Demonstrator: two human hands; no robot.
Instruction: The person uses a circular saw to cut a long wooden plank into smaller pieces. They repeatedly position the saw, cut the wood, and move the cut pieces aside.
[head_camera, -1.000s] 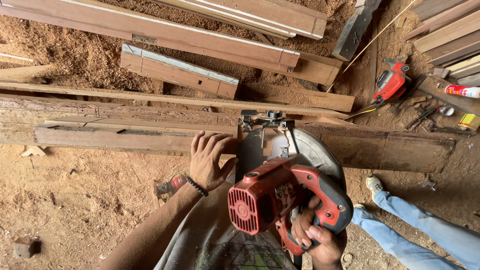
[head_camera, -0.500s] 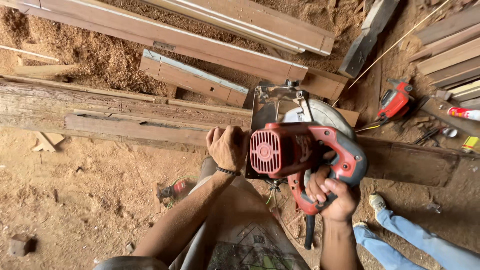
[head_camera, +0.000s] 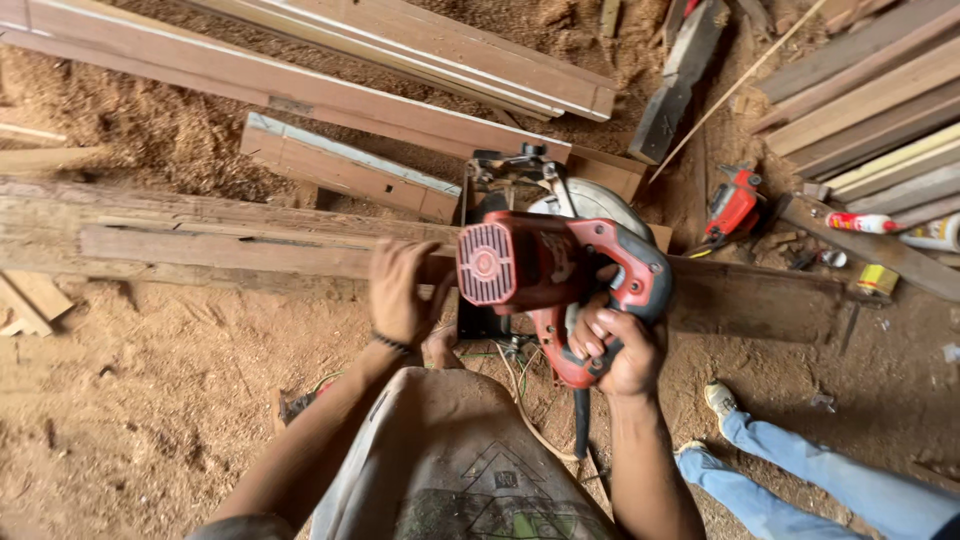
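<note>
Head camera, looking straight down at a person's own arms over a sawdust-covered floor.

A red circular saw (head_camera: 545, 275) sits on a long, weathered wooden beam (head_camera: 230, 235) that runs left to right across the middle of the view. The right hand (head_camera: 615, 350) is wrapped tightly around the saw's rear handle, fingers curled closed, which looks like the grip for steering and triggering the tool. The left hand (head_camera: 400, 290) lies on the beam just left of the saw's motor housing, fingers loosely bent and pressing down, apparently to steady the wood. A dark band circles that wrist. The saw's round metal blade guard (head_camera: 590, 200) sits at the far side of the beam, and its black cord (head_camera: 580, 420) hangs down between the arms.

Around this: several long planks (head_camera: 330, 60) lie at a slant beyond the beam, and a shorter grooved offcut (head_camera: 350, 170) rests between them and the beam, close to the saw's far edge. Stacked boards (head_camera: 870, 100) fill the upper right. A second red power tool (head_camera: 735, 205) lies on the ground right of the saw, near a small yellow tin (head_camera: 877, 280) and a white tube (head_camera: 862, 222). Another person's legs in blue jeans (head_camera: 810, 475), with a light shoe, stand at lower right, near the right elbow.
</note>
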